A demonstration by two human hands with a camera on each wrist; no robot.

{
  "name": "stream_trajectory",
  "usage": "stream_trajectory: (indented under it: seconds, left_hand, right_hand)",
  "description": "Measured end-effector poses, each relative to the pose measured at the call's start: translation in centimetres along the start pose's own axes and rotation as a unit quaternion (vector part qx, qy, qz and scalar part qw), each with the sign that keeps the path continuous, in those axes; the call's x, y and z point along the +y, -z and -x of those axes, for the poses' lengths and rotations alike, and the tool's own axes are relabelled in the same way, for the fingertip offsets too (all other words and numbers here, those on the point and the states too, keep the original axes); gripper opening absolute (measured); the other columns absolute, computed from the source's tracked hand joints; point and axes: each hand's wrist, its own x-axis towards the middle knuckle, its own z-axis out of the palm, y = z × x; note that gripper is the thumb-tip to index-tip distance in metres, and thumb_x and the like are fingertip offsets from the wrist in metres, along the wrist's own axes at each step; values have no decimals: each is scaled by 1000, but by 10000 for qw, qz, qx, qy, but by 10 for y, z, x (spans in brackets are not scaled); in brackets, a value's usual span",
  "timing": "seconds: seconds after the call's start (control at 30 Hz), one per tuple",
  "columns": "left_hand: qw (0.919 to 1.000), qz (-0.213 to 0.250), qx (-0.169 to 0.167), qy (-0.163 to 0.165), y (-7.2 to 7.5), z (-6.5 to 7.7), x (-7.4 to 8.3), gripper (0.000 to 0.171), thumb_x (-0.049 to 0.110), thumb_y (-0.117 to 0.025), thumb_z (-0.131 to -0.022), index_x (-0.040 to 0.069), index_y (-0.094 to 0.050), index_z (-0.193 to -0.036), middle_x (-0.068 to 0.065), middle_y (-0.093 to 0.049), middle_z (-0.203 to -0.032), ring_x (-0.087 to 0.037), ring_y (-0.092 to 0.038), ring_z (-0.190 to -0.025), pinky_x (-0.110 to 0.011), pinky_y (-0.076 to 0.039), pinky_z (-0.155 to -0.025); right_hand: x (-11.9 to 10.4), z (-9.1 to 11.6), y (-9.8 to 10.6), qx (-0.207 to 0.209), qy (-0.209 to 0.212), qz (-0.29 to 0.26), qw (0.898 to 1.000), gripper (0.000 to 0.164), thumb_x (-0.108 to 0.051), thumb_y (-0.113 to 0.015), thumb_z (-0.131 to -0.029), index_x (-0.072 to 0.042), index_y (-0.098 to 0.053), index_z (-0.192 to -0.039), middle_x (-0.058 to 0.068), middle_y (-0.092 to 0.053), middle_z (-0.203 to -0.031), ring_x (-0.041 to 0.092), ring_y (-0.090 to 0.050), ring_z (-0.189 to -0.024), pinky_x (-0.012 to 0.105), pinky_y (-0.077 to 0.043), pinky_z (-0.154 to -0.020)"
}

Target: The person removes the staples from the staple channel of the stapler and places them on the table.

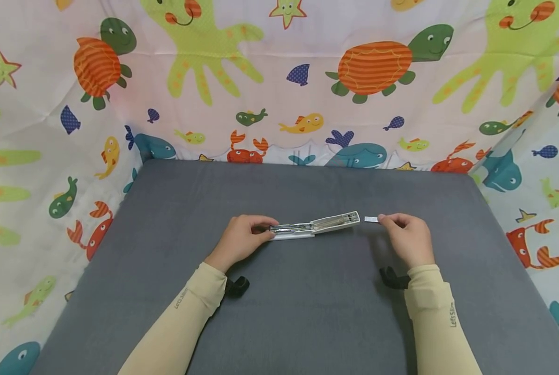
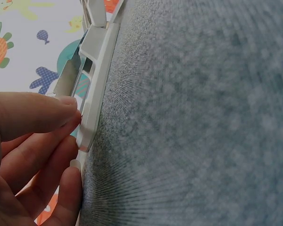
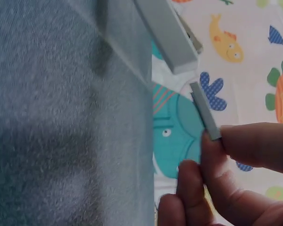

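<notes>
A white stapler (image 1: 335,223) is folded wide open above the grey table, its metal inside showing. At its left end my left hand (image 1: 242,239) grips it between thumb and fingers. In the left wrist view, the thumb lies by the metal rail of the stapler (image 2: 98,80). My right hand (image 1: 410,239) pinches a short strip of staples (image 1: 371,219) by one end, just right of the stapler. The right wrist view has the strip of staples (image 3: 205,110) pointing at the stapler's white end (image 3: 172,42), with a small gap between them.
A grey cloth-covered table (image 1: 279,312) lies below both hands. Behind it and at both sides hangs a white curtain (image 1: 270,62) printed with sea animals. Black straps (image 1: 394,278) stick out near the wrists, beside beige sleeves (image 1: 429,297).
</notes>
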Motion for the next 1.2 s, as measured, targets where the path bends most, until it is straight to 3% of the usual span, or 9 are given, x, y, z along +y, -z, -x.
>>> stream_trajectory:
  seconds: [0.4, 0.6, 0.73, 0.9, 1.2]
  left_hand:
    - [10000, 20, -2, -74, 3, 1, -3, 24, 22, -84, -96, 26, -84, -120, 5, -82, -113, -14, -71, -89, -35, -57, -80]
    - [10000, -6, 15, -54, 4, 1, -4, 24, 21, -84, -96, 27, -84, -120, 4, -82, -113, -14, -70, -87, -34, -57, -78]
    - [10000, -12, 12, -56, 4, 0, -4, 24, 22, -84, -96, 28, -84, -120, 5, -82, -112, -15, -70, -86, -34, -56, -76]
    - [10000, -44, 30, -43, 3, 0, -4, 24, 22, -84, -96, 27, -84, -120, 6, -81, -110, -17, -67, -84, -34, -54, -75]
    - [9997, -238, -1, -68, 4, 0, 1, 25, 20, -82, -98, 24, -83, -123, 4, -82, -112, -15, -69, -87, -35, -58, -79]
  right_hand:
    - [8, -9, -11, -131, -160, 449, 9988, 45, -43, -63, -107, -3, -80, -119, 19, -73, -124, 29, -58, -103, 37, -41, -79]
    - [11, -11, -18, -91, -158, 641, 9978, 44, -42, -64, -106, -2, -82, -114, 17, -75, -113, 29, -58, -98, 37, -41, -77]
    - [14, -12, -21, 2, -113, 771, 9970, 41, -39, -66, -106, -2, -83, -111, 19, -77, -109, 34, -61, -100, 49, -42, -87]
    - [17, -15, -24, 82, -29, 958, 9954, 39, -36, -67, -105, 0, -83, -109, 25, -78, -117, 48, -64, -114, 69, -32, -100]
    - [21, -17, -26, 298, 100, 1373, 9900, 38, -32, -67, -103, 2, -83, -102, 25, -78, -101, 53, -61, -108, 66, -31, -88]
